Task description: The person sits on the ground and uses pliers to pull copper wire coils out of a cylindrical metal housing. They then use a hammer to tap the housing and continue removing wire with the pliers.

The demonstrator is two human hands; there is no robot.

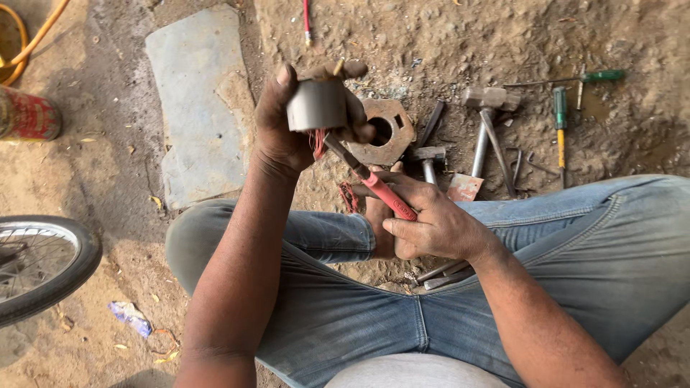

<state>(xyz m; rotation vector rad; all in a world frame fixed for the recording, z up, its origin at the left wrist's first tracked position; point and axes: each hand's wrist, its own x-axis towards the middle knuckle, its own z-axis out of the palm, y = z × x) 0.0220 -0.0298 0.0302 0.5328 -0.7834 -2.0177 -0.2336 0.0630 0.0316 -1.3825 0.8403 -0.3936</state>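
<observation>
Left hand (287,126) was clamped around a grey metal cylinder (316,105), held up over the dirt. Right hand (431,219) gripped a red-handled screwdriver (374,183) — tip poking into the cylinder's underside — hammers (483,118) lay just beyond.

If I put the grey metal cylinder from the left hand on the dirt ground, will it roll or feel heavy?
The grey metal cylinder looks solid and thick, so it is probably heavy for its size. Its round side would likely roll if laid down, though the rough dirt ground should slow it. Standing on its flat end, it seems stable.
</observation>
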